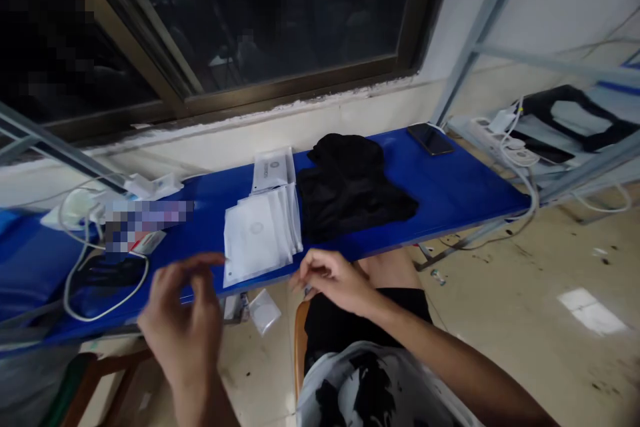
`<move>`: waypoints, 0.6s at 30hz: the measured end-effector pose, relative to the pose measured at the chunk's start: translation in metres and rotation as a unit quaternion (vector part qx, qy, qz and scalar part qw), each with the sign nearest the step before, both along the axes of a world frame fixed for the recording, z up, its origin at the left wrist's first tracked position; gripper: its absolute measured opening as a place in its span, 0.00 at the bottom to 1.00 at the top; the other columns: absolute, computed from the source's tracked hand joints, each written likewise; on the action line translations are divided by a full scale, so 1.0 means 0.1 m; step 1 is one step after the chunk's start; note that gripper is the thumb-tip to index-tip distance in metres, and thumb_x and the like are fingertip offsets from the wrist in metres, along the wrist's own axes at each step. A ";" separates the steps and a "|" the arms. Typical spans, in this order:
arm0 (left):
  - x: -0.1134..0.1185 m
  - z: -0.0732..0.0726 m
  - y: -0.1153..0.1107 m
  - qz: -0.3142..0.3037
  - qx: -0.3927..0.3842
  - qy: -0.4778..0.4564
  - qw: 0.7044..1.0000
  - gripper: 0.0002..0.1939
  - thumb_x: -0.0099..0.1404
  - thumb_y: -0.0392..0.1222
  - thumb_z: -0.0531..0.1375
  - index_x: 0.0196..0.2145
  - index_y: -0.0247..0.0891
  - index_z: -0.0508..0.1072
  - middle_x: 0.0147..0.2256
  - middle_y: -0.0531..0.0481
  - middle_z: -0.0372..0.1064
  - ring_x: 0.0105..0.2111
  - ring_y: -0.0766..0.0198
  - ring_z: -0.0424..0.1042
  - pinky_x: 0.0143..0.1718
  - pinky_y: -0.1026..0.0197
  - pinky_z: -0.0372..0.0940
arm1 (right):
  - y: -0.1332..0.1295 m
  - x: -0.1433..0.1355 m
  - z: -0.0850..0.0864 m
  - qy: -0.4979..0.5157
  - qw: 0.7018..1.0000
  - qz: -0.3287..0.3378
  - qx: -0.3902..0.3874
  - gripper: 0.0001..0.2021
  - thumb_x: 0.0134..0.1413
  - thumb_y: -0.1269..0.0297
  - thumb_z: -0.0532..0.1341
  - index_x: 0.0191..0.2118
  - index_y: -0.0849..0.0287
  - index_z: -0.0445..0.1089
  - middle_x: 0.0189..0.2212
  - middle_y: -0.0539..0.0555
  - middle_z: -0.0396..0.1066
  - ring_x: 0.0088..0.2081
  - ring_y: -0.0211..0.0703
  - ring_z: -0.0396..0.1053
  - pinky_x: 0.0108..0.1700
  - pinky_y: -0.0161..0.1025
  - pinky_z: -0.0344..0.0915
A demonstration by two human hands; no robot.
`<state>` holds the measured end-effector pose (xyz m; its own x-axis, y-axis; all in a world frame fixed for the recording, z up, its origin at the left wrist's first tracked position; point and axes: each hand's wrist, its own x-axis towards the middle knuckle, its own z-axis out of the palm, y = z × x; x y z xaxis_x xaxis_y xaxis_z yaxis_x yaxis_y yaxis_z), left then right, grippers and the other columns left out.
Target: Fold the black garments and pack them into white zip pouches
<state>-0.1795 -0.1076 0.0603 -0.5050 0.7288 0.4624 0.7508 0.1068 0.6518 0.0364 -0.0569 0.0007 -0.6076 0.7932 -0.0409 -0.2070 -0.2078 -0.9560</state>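
Blue table [475, 180]: long and shiny.
Black cloth [350, 180]: crumpled heap in the middle of the table.
White packets [255, 237]: overlapping pile on the table, beside the cloth.
Left hand [180, 317]: grip spread, near the packets' corner.
Right hand [333, 277]: fingers curled; cannot tell if its grip is pressed together.
Phone [430, 138]: flat on the table.

The left hand [177, 317] was held upright above its forearm [203, 403], its index finger [213, 258] pointed toward the right hand [337, 279] and its thumb [201, 290] parted from it; its outline was blurred. The right hand was turned inward, its fingers [316, 257] loosely curled. The right forearm [435, 350] was slanted across the torso's front. Both hands were held well apart.
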 end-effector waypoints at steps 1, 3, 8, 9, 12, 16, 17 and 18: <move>-0.13 -0.04 0.15 0.007 -0.024 -0.035 0.999 0.10 0.67 0.44 0.60 0.43 0.38 0.76 0.43 0.46 0.75 0.44 0.55 0.74 0.48 0.49 0.70 | 0.10 0.07 0.07 -0.011 0.999 -0.037 0.025 0.05 0.61 0.64 0.60 0.33 0.58 0.66 0.37 0.55 0.78 0.39 0.45 0.78 0.37 0.41 0.74; -0.38 -0.15 0.48 -0.009 -0.097 -0.117 0.988 0.14 0.58 0.44 0.63 0.41 0.37 0.76 0.38 0.46 0.76 0.41 0.53 0.76 0.43 0.52 0.71 | 0.34 0.13 0.22 -0.079 0.983 -0.119 0.120 0.03 0.60 0.68 0.59 0.35 0.57 0.68 0.39 0.55 0.78 0.43 0.45 0.78 0.42 0.41 0.75; -0.58 -0.43 1.08 -0.083 -0.185 -0.221 0.954 0.26 0.52 0.48 0.67 0.48 0.35 0.75 0.43 0.40 0.78 0.38 0.53 0.78 0.32 0.60 0.70 | 0.87 -0.16 0.26 -0.332 0.914 -0.112 0.205 0.14 0.57 0.70 0.62 0.50 0.59 0.70 0.48 0.61 0.76 0.45 0.49 0.77 0.49 0.45 0.72; -0.54 -0.46 1.15 -0.068 -0.187 -0.231 0.952 0.29 0.52 0.47 0.68 0.51 0.35 0.74 0.46 0.39 0.77 0.39 0.54 0.78 0.32 0.61 0.70 | 0.92 -0.22 0.23 -0.356 0.907 -0.090 0.207 0.17 0.57 0.68 0.62 0.53 0.60 0.69 0.48 0.63 0.76 0.46 0.51 0.77 0.49 0.46 0.72; -0.42 -0.47 1.23 -0.072 -0.191 -0.326 0.923 0.35 0.48 0.44 0.71 0.54 0.34 0.71 0.46 0.37 0.77 0.37 0.54 0.78 0.32 0.60 0.70 | 0.95 -0.35 0.14 -0.372 0.897 -0.054 0.232 0.21 0.59 0.65 0.61 0.58 0.63 0.68 0.44 0.63 0.78 0.47 0.54 0.77 0.51 0.48 0.72; -0.33 -0.40 1.13 -0.160 -0.110 -0.456 0.869 0.32 0.46 0.42 0.74 0.48 0.31 0.73 0.41 0.39 0.79 0.32 0.55 0.78 0.32 0.58 0.72 | 0.93 -0.36 0.18 -0.343 0.907 -0.083 0.230 0.30 0.62 0.57 0.60 0.67 0.60 0.59 0.57 0.66 0.70 0.58 0.57 0.70 0.59 0.54 0.67; -0.32 -0.38 1.08 -0.175 -0.077 -0.469 0.862 0.32 0.46 0.42 0.75 0.48 0.32 0.73 0.42 0.40 0.79 0.33 0.55 0.79 0.34 0.58 0.73 | 0.95 -0.35 0.20 -0.316 0.917 -0.104 0.218 0.33 0.63 0.53 0.59 0.70 0.57 0.53 0.63 0.66 0.63 0.62 0.57 0.65 0.62 0.56 0.63; -0.31 -0.36 1.04 -0.192 -0.045 -0.478 0.856 0.32 0.47 0.42 0.75 0.49 0.33 0.73 0.43 0.41 0.79 0.35 0.55 0.79 0.36 0.58 0.74 | 0.97 -0.36 0.22 -0.279 0.931 -0.121 0.201 0.37 0.64 0.49 0.58 0.72 0.54 0.45 0.67 0.65 0.57 0.66 0.57 0.60 0.65 0.57 0.61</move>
<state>-0.2107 -0.0037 0.0239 -0.3373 0.9366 -0.0948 -0.1290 0.0538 0.9902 0.0008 0.0400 0.0228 -0.3826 0.9233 0.0325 0.3512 0.1779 -0.9193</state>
